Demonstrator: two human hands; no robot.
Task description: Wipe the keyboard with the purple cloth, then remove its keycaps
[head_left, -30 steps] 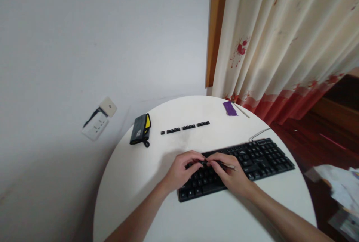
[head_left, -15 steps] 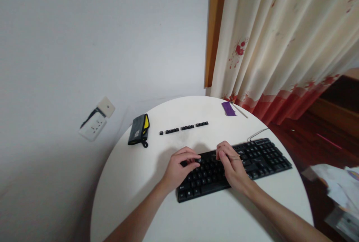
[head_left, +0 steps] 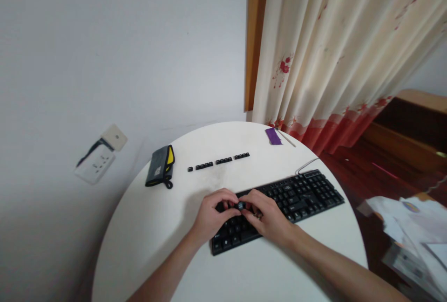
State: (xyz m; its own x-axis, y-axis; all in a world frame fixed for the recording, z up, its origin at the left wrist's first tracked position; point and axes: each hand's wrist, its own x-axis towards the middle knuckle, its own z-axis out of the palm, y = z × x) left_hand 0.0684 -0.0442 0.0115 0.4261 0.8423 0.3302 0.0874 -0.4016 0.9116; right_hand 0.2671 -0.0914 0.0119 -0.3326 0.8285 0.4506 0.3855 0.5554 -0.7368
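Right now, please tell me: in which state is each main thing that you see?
Left hand: fingers closed on a small dark key.
Right hand: fingers closed on the same key.
Keyboard: flat, partly hidden by both hands.
Loose keys: lined up, one apart, others grouped.
Pouch: folded, yellow part showing.
Purple cloth: lying flat.
Thin stick: lying beside the cloth.
Curtain: hanging in folds.
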